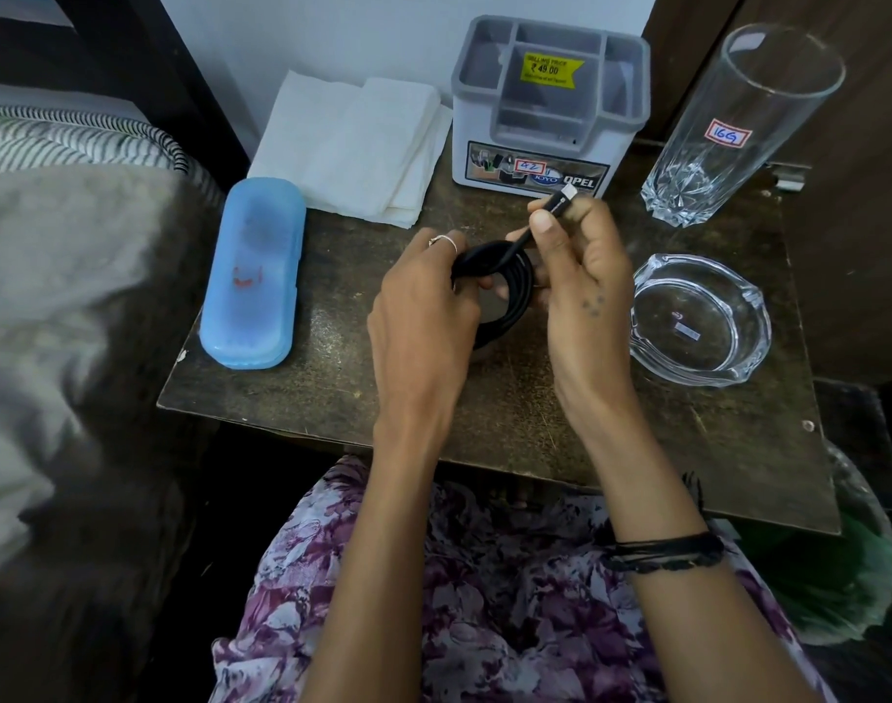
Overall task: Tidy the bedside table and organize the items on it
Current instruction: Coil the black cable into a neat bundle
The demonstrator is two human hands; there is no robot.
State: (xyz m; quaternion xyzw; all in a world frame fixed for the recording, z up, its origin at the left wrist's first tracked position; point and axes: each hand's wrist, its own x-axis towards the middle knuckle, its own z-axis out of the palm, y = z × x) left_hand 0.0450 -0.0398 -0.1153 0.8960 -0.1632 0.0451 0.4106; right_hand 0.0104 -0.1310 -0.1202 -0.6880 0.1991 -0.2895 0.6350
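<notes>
A coiled black cable [505,289] hangs just above the middle of the dark bedside table [332,398]. My left hand [423,317] grips the coil on its left side. My right hand [581,276] pinches the cable's free end just below its silver plug [568,191], which points up and to the right. Part of the coil is hidden behind my fingers.
A blue plastic case [254,274] lies at the table's left. Folded white tissues [352,144] lie at the back, next to a grey-and-white organizer box [545,109]. A tall drinking glass [738,129] and a glass ashtray [697,319] stand at the right. A bed borders the left side.
</notes>
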